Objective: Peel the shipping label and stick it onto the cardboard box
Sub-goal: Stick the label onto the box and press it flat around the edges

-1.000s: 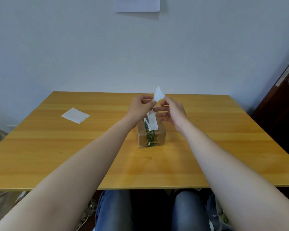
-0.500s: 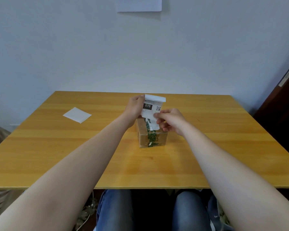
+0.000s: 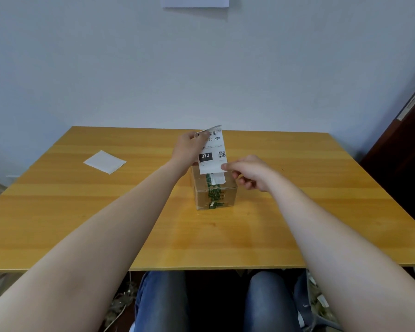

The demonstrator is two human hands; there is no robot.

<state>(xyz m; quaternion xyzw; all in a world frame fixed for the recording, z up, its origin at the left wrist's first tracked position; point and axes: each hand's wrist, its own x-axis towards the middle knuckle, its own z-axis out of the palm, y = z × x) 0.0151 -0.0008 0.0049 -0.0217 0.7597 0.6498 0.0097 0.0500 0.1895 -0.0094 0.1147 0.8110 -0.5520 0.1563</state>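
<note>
Head view: shipping label (image 3: 211, 152) held upright just above the cardboard box (image 3: 215, 191).
Left hand (image 3: 187, 149) pinches its top edge, right hand (image 3: 249, 171) its lower corner; thin, floppy and sticky, it is probably best gripped by the edges. The taped box stands closed on the surface (image 3: 82, 212).

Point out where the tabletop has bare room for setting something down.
Free: the wooden table right of the small taped cardboard box, and the near strip before it. The white paper sheet takes the far left. Crowded: above the box, where both hands hold the printed shipping label.
</note>
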